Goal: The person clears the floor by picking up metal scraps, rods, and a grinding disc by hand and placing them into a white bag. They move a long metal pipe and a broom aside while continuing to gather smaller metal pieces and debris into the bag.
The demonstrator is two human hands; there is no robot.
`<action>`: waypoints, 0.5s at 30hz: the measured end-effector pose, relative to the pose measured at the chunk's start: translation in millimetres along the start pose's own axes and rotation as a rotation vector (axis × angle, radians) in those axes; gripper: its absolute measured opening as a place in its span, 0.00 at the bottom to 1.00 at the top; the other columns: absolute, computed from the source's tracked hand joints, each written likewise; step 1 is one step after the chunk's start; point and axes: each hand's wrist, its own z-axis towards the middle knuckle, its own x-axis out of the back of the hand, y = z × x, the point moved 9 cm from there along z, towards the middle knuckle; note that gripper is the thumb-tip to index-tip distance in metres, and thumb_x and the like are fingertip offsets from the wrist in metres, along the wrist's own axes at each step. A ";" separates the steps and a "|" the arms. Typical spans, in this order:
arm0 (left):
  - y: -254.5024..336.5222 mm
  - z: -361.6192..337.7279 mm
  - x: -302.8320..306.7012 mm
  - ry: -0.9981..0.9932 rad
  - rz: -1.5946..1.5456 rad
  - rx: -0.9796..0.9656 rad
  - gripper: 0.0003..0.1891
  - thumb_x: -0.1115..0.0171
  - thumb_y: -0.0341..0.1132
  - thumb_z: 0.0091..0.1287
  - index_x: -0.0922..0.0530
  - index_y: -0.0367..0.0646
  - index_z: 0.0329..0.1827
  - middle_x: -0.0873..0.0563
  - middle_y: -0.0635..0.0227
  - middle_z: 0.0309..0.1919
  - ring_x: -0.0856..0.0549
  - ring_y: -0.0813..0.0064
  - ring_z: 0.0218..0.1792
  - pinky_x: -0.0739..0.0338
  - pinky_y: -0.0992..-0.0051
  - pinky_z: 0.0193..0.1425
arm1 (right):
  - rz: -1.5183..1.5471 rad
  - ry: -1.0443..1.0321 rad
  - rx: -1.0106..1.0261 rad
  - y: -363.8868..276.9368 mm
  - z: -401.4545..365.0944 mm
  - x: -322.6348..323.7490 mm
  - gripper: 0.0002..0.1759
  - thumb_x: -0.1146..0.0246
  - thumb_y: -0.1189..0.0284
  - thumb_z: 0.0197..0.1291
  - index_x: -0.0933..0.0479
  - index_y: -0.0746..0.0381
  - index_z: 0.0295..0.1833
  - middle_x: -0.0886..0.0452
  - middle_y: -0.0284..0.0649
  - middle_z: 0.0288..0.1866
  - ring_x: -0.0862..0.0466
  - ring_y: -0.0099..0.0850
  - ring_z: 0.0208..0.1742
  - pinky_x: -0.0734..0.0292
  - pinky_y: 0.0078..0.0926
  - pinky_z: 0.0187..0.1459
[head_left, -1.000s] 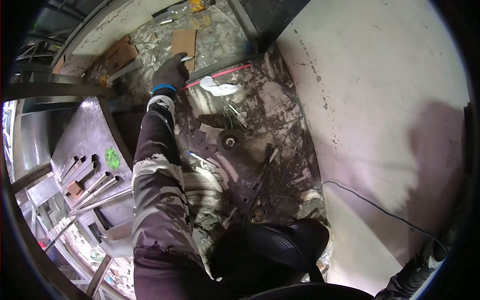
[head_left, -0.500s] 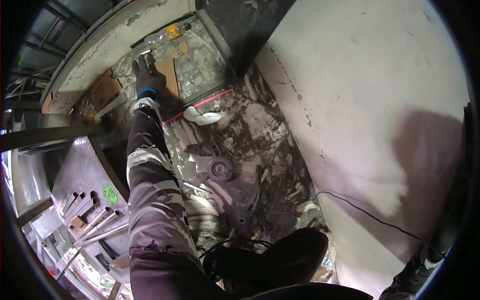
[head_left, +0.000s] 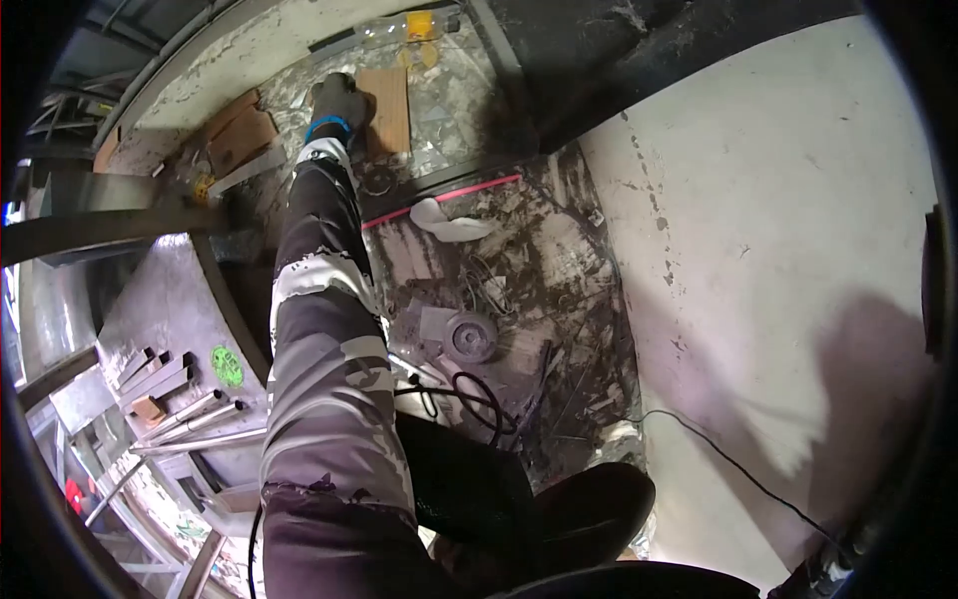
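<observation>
My left hand [head_left: 339, 104], a blue band at its wrist, reaches far out onto a littered, dirty surface. Its fingers are curled in; what they hold, if anything, is hidden. Right beside it lies a flat brown wooden piece [head_left: 387, 110]. Beyond is a clear plastic bottle [head_left: 381, 32] with an orange label, lying on its side. A small dark round object [head_left: 377, 180] sits near the wrist. At the lower right edge, my right arm's sleeve [head_left: 828, 574] shows; the hand there is lost in darkness, close to a black cable [head_left: 743, 469].
A pink-red strip [head_left: 479, 187] runs along a dark frame edge. Nearer are a white crumpled piece [head_left: 454, 225] and a grey round disc [head_left: 469, 337]. A large pale panel [head_left: 758, 200] stands at right. Metal tubes [head_left: 190, 414] lie on a panel at left.
The fingers of my left hand were stretched out and are now curled. The view has shifted, so the scene sits further right, and a dark looped cord shows near my legs.
</observation>
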 end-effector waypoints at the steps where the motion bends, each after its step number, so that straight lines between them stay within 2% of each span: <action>1: -26.9 37.9 -28.3 0.205 0.135 -0.287 0.15 0.31 0.41 0.53 0.15 0.36 0.34 0.13 0.42 0.36 0.15 0.38 0.47 0.21 0.55 0.60 | -0.001 0.001 -0.008 2.1 -1.0 -0.7 0.15 0.34 0.59 0.61 0.15 0.61 0.36 0.15 0.38 0.36 0.15 0.34 0.40 0.21 0.39 0.38; 2: -25.0 30.2 -17.8 0.212 0.140 -0.284 0.15 0.31 0.41 0.53 0.15 0.36 0.34 0.13 0.42 0.36 0.15 0.38 0.47 0.21 0.55 0.60 | 0.000 0.006 -0.010 2.9 -0.7 0.0 0.15 0.34 0.59 0.61 0.15 0.60 0.36 0.15 0.38 0.36 0.15 0.34 0.40 0.22 0.38 0.38; 4: -6.2 -13.8 12.0 0.108 -0.010 -0.093 0.15 0.32 0.40 0.55 0.15 0.35 0.36 0.13 0.39 0.41 0.15 0.37 0.50 0.22 0.54 0.61 | -0.006 0.022 -0.003 1.6 0.2 2.1 0.15 0.34 0.59 0.61 0.15 0.60 0.36 0.15 0.37 0.35 0.15 0.34 0.40 0.22 0.38 0.38; 5: -24.9 -14.1 6.2 0.181 -0.108 -0.017 0.14 0.34 0.38 0.57 0.15 0.34 0.36 0.13 0.36 0.43 0.15 0.37 0.52 0.22 0.52 0.58 | -0.008 0.024 -0.004 1.8 -0.4 2.6 0.14 0.34 0.59 0.61 0.15 0.60 0.36 0.15 0.37 0.35 0.15 0.33 0.39 0.22 0.38 0.38; 6: -29.2 -18.4 5.1 0.178 -0.105 -0.020 0.14 0.34 0.38 0.57 0.15 0.34 0.36 0.13 0.36 0.43 0.15 0.37 0.52 0.22 0.52 0.58 | -0.009 0.026 -0.002 0.7 -0.8 1.9 0.14 0.34 0.59 0.61 0.15 0.60 0.36 0.15 0.37 0.35 0.15 0.33 0.39 0.22 0.38 0.37; 8: -38.8 -30.6 11.2 0.114 -0.062 -0.010 0.15 0.36 0.36 0.59 0.15 0.33 0.42 0.14 0.36 0.47 0.16 0.39 0.55 0.22 0.51 0.57 | -0.005 0.037 -0.004 0.8 -2.1 2.8 0.14 0.34 0.59 0.61 0.15 0.59 0.35 0.14 0.36 0.35 0.15 0.33 0.39 0.22 0.38 0.37; 9: -49.8 -45.7 14.9 0.129 -0.091 0.120 0.18 0.37 0.36 0.60 0.18 0.33 0.50 0.14 0.37 0.50 0.16 0.39 0.57 0.22 0.52 0.58 | -0.002 0.040 -0.005 0.8 -3.8 3.8 0.14 0.35 0.59 0.61 0.15 0.59 0.35 0.14 0.36 0.35 0.15 0.33 0.39 0.22 0.38 0.37; 10: -52.8 -59.4 13.8 -0.053 -0.046 0.208 0.21 0.37 0.37 0.62 0.20 0.34 0.55 0.15 0.38 0.53 0.17 0.40 0.58 0.23 0.53 0.60 | -0.005 0.047 -0.002 -0.1 -5.6 3.9 0.14 0.35 0.59 0.61 0.15 0.59 0.35 0.14 0.36 0.34 0.15 0.33 0.39 0.22 0.38 0.37; 12: -61.3 -92.6 25.5 0.117 -0.025 0.213 0.21 0.33 0.40 0.61 0.20 0.34 0.53 0.13 0.43 0.51 0.16 0.42 0.56 0.21 0.54 0.61 | -0.006 0.050 -0.010 1.7 -8.3 4.9 0.14 0.35 0.59 0.61 0.15 0.59 0.35 0.14 0.36 0.34 0.15 0.32 0.39 0.22 0.38 0.37; 14: -76.4 -115.0 25.0 0.168 -0.093 0.167 0.21 0.35 0.37 0.63 0.23 0.36 0.56 0.15 0.40 0.53 0.16 0.43 0.58 0.23 0.53 0.60 | 0.017 0.033 -0.028 2.6 -9.8 0.6 0.12 0.35 0.60 0.60 0.15 0.57 0.34 0.14 0.34 0.32 0.15 0.31 0.39 0.23 0.38 0.36; 15: -64.3 -143.1 34.3 0.212 -0.095 0.162 0.22 0.31 0.38 0.62 0.23 0.36 0.56 0.14 0.42 0.53 0.16 0.43 0.57 0.23 0.53 0.60 | 0.011 0.042 -0.035 1.7 -8.7 -1.4 0.12 0.35 0.60 0.60 0.15 0.57 0.34 0.14 0.34 0.32 0.15 0.31 0.39 0.23 0.38 0.36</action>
